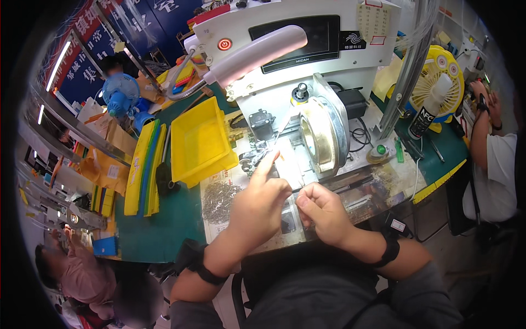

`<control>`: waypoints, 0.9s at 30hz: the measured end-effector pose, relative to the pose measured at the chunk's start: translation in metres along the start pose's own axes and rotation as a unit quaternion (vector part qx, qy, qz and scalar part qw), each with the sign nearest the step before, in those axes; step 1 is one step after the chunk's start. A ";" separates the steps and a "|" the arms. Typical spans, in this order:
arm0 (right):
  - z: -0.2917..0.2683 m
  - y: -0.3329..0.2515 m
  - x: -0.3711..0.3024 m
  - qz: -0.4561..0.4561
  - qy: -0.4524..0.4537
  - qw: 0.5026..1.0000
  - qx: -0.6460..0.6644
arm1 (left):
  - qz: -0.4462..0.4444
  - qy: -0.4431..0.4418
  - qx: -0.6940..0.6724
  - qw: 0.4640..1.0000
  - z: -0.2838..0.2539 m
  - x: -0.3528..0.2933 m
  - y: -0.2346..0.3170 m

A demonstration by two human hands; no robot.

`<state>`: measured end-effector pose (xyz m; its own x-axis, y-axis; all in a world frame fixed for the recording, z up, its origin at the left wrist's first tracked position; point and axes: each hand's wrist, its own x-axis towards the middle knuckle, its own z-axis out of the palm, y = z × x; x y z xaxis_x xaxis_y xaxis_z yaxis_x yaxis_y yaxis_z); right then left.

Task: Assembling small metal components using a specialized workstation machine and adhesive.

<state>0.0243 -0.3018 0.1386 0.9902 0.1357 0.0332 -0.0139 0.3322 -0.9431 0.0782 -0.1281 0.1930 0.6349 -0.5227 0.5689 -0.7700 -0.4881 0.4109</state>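
Note:
In front of me stands a white bench machine (307, 71) with a large upright metal wheel (322, 137) and a small brightly lit metal fixture (257, 156). My left hand (260, 203) is just in front of that fixture. Its index finger points forward to it, while the thumb and other fingers curl together. Beside it on the right, my right hand (323, 211) is closed in a pinch, its fingertips close to the left thumb. Whatever lies in either pinch is too small to make out. A tangled heap of thin silvery metal pieces (220, 202) lies left of my left hand.
A yellow bin (200, 145) stands left of the machine, beside upright yellow and blue strips (143, 170). Over the work hangs a pinkish lamp (257, 55). A spray can (430, 107) and a yellow fan (438, 77) stand at right, near a co-worker's arm (481, 131).

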 end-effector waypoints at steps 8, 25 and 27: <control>0.007 -0.002 0.007 0.026 -0.032 0.998 -0.053 | -0.184 0.197 -0.338 0.902 -0.052 0.050 -0.048; 0.041 0.004 0.090 -0.162 0.171 0.972 -0.009 | 0.034 0.002 0.106 0.994 0.016 -0.010 -0.101; 0.041 0.002 0.090 -0.164 0.176 0.971 -0.017 | 0.014 0.011 0.030 0.999 0.012 -0.004 -0.094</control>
<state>0.1076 -0.2512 0.1532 0.9269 -0.3005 0.2247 0.3090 0.2716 -0.9115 0.1488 -0.0882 0.1435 0.6112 -0.5211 0.5957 -0.7819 -0.5143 0.3523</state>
